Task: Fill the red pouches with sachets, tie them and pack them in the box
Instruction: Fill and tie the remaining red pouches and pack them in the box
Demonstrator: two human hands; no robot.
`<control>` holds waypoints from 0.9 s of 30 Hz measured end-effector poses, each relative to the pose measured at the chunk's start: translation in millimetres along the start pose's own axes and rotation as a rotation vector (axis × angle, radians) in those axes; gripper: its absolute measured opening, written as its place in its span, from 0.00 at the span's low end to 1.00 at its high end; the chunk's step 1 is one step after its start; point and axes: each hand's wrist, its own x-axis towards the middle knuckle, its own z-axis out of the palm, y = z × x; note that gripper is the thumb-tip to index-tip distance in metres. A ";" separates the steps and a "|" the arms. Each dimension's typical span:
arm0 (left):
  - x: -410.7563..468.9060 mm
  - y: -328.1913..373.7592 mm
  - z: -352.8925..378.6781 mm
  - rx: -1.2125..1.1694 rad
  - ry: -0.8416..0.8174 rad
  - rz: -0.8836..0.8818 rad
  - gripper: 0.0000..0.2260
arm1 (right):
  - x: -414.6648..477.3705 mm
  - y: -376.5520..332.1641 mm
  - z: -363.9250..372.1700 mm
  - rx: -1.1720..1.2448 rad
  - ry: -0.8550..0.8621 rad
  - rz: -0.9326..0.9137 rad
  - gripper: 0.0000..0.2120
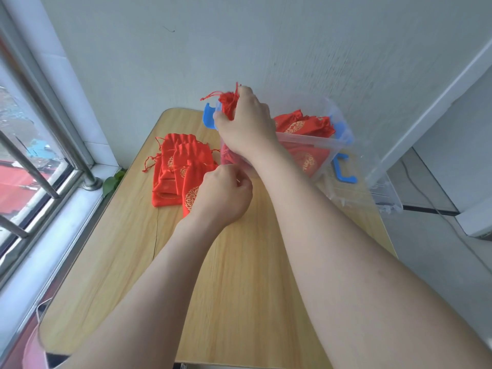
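Far left: window [40,155], then the wooden table [239,288].

Left of table centre: stack of flat red pouches [175,169], gold print up, cords loose. They looked unfilled and untied, and several were left to do.

Left hand [223,195] hung just right of that stack with the fingers curled in. Could not tell whether it pinched anything.

Right hand [245,123] reached over the clear box [322,153], fingers and thumb closed round the gathered neck of a tied pouch [228,103]. That pouch was held above the box's left end, beside the blue handle [209,117], not yet lying inside.

In the box: several packed pouches [300,126] toward the right side.

No sachets visible anywhere.

Judgement: task midway, with one pouch about to be packed and the stack waiting.
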 end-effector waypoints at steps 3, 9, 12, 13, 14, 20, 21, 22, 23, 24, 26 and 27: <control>-0.5 -0.5 2.4 0.023 -0.019 0.025 0.08 | 7.5 -1.2 5.4 -0.010 0.010 0.049 0.18; -1.8 -0.4 1.1 0.087 0.020 0.040 0.10 | 7.6 -1.3 -13.0 0.151 0.127 0.145 0.14; -3.3 0.9 1.1 0.071 0.016 0.022 0.10 | 8.2 10.3 -27.8 0.163 0.213 0.207 0.14; -3.8 1.6 1.7 0.068 0.016 0.019 0.10 | 9.0 17.1 -30.9 0.111 0.236 0.238 0.14; -3.8 1.7 2.7 0.072 0.021 0.020 0.10 | 9.8 24.4 -33.7 0.037 0.261 0.275 0.14; -0.6 -0.1 7.6 0.253 0.086 -0.032 0.12 | -0.8 50.2 -36.3 -0.270 0.380 0.345 0.29; -1.5 1.3 7.0 0.280 0.089 -0.058 0.12 | -4.5 51.8 -32.7 -0.265 0.432 0.234 0.26; -2.7 2.7 6.0 0.305 0.092 -0.080 0.12 | -7.8 52.3 -28.0 -0.257 0.462 0.100 0.22; -4.3 4.7 5.0 0.331 0.098 -0.103 0.12 | -10.7 52.1 -23.6 -0.271 0.449 -0.007 0.17; -5.4 6.0 4.5 0.360 0.105 -0.134 0.10 | -13.6 51.7 -20.1 -0.296 0.400 -0.061 0.12; -7.0 6.2 2.6 0.426 0.111 -0.218 0.11 | -18.3 50.4 -15.8 -0.388 0.233 -0.020 0.17; -7.6 5.6 1.0 0.455 0.101 -0.263 0.12 | -19.9 50.2 -16.5 -0.431 0.159 0.032 0.22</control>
